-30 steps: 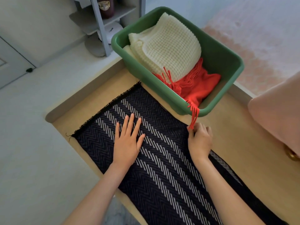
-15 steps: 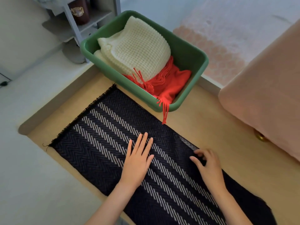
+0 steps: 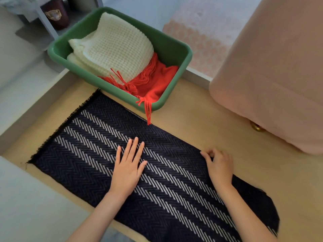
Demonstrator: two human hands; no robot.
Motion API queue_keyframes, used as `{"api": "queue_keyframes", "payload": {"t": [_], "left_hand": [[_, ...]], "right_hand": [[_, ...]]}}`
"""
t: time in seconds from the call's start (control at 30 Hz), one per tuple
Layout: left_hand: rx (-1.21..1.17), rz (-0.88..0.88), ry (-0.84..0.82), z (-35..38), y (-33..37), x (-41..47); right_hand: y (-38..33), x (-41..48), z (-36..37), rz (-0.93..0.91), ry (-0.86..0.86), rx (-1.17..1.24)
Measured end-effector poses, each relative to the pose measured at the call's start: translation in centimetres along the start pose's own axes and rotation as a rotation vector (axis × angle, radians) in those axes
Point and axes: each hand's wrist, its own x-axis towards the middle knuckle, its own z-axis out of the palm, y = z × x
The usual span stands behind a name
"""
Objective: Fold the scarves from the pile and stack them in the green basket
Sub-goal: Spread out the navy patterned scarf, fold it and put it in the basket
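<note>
Fingers (image 3: 134,149) of the left hand (image 3: 128,169) lie spread and flat on the dark striped scarf (image 3: 97,147), palm down, gripping nothing. Right of them, the right hand (image 3: 219,167) curls at the scarf's far edge, fingertips bent and pinching the cloth's border against the wooden surface (image 3: 192,123). This scarf stretches out under both hands, its frayed end well left of the fingers. Beyond the fingertips sits the green basket (image 3: 181,49), holding a folded cream scarf (image 3: 115,44) atop a red scarf (image 3: 155,79); red tassels hang over the basket's near rim, touching the dark scarf.
</note>
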Motion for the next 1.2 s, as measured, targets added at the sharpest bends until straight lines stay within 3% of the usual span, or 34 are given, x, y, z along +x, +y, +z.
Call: {"api": "queue_keyframes", "payload": {"t": [0.13,0.4,0.57,0.87,1.0,1.13,1.2], "left_hand": [[-0.01,-0.032,0.016,-0.6,1.4,-0.2],[-0.076,0.245,-0.069,0.3,13.5,-3.4],[-0.063,0.279,-0.124,1.3,19.0,-4.3],[0.042,0.231,-0.136,3.5,19.1,-4.1],[0.063,0.239,-0.133,3.7,19.1,-4.1],[0.072,0.231,-0.138,3.9,19.1,-4.0],[0.066,0.22,-0.138,3.9,19.2,-3.9]], "right_hand": [[1.1,-0.7,-0.6,-0.006,-0.003,0.008],[7.9,-4.4,-5.6,0.073,-0.334,0.007],[13.2,-5.5,-8.6,0.101,-0.399,-0.075],[19.4,-5.0,-13.4,0.038,-0.58,0.201],[21.8,-4.2,-14.3,0.049,-0.47,0.348],[24.0,-3.7,-14.6,0.078,-0.25,0.277],[24.4,-4.7,-14.6,0.065,-0.322,0.216]]}}
